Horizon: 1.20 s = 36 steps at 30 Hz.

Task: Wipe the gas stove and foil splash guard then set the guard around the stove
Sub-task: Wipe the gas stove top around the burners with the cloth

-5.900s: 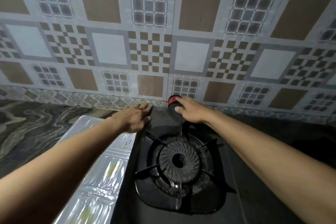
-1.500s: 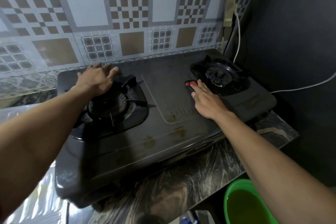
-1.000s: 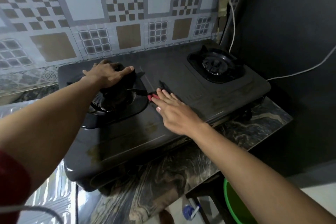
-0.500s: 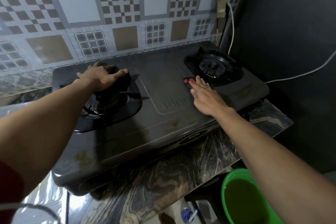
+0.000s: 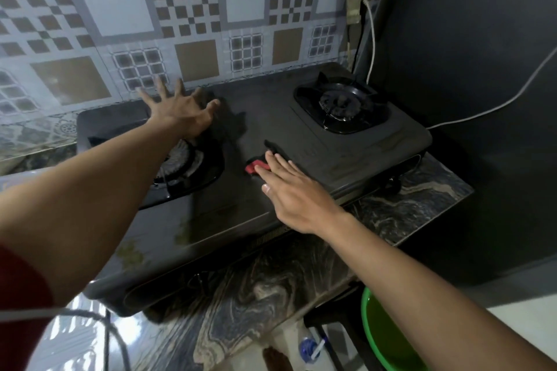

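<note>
– On the stove (image 5: 301,129), between its two burners, what lies under our right hand (image 5: 289,193)?
– A red cloth (image 5: 254,166). Our fingers (image 5: 278,164) lie straight and flat on it, pressing rather than curling round it.
– And our left hand (image 5: 180,113)?
– It is spread wide and holds nothing, at the back near the tiled wall (image 5: 120,9), just beyond the left burner (image 5: 184,164). We cannot tell whether it touches.
– Which way next?
– The stove runs long, left to right along the wall. The right burner (image 5: 340,105) lies up and right of the cloth, nearest our right hand. The foil guard (image 5: 72,340) lies on the tabletop (image 5: 271,286) at the stove's left end, below our left forearm, so we judge that hand better placed to take it.
</note>
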Each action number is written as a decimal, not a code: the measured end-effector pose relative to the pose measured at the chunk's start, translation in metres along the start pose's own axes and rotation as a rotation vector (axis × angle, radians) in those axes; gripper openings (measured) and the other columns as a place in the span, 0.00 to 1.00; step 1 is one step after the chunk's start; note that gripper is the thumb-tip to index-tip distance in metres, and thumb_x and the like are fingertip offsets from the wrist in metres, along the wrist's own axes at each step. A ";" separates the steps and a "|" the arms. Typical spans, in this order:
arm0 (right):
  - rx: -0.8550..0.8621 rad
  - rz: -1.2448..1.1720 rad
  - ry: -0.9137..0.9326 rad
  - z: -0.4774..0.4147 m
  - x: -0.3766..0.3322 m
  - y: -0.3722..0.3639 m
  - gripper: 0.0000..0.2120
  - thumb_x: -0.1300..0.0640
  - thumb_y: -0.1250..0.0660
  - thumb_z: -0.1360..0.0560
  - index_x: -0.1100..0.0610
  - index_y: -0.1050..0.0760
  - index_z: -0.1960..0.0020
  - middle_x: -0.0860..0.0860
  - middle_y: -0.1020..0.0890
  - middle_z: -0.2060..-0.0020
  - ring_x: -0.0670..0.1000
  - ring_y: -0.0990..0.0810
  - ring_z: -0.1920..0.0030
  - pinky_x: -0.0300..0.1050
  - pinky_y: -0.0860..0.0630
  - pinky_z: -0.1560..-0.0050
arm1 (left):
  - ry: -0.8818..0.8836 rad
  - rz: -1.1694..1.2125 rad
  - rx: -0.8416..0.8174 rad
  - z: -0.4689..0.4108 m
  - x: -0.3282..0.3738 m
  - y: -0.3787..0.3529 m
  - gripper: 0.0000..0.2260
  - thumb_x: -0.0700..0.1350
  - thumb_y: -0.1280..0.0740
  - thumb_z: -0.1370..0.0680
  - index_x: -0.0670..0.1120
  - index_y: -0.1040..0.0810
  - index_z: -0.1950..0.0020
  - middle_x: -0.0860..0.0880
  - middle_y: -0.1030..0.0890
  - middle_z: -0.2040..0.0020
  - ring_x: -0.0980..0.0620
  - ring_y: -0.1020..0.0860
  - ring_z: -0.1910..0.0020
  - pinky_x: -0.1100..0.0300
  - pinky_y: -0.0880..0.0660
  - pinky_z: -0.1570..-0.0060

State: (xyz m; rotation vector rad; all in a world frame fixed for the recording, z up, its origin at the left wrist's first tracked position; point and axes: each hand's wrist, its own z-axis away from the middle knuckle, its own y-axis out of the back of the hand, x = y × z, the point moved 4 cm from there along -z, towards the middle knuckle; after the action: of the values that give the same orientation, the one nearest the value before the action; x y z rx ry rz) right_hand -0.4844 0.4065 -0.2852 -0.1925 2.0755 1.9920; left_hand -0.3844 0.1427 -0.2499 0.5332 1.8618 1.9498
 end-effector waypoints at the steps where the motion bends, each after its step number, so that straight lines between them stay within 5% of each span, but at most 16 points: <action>1: -0.001 -0.006 -0.029 -0.001 0.009 0.004 0.25 0.52 0.51 0.15 0.57 0.48 0.20 0.55 0.52 0.20 0.51 0.56 0.20 0.48 0.56 0.21 | -0.060 0.018 0.023 0.001 0.017 0.002 0.35 0.72 0.59 0.23 0.57 0.46 0.20 0.43 0.55 0.18 0.35 0.60 0.21 0.26 0.63 0.31; 10: 0.023 -0.014 -0.297 -0.007 0.097 0.035 0.25 0.52 0.51 0.15 0.58 0.48 0.20 0.58 0.52 0.20 0.54 0.54 0.20 0.48 0.56 0.22 | -0.350 0.089 -0.118 0.011 0.131 -0.024 0.32 0.68 0.52 0.21 0.58 0.48 0.19 0.44 0.53 0.18 0.39 0.54 0.20 0.31 0.55 0.27; 25: 0.115 0.052 -0.568 0.024 0.172 0.052 0.24 0.55 0.50 0.16 0.63 0.43 0.22 0.64 0.45 0.22 0.62 0.48 0.21 0.56 0.49 0.22 | -0.324 0.015 -0.144 0.007 0.140 -0.047 0.34 0.71 0.57 0.23 0.60 0.56 0.20 0.50 0.56 0.18 0.43 0.57 0.20 0.35 0.56 0.25; 36: 0.246 -0.037 -0.735 0.018 0.245 0.075 0.23 0.60 0.47 0.18 0.61 0.40 0.24 0.62 0.44 0.21 0.60 0.47 0.21 0.54 0.48 0.23 | -0.311 -0.003 -0.118 -0.007 0.138 -0.032 0.38 0.75 0.49 0.27 0.58 0.48 0.21 0.48 0.44 0.20 0.40 0.44 0.23 0.35 0.40 0.30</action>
State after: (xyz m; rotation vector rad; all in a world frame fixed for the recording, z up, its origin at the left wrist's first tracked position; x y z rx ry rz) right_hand -0.7380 0.4480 -0.2805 0.4733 1.7638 1.4445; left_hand -0.5046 0.2102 -0.2817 0.7487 1.5448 1.8392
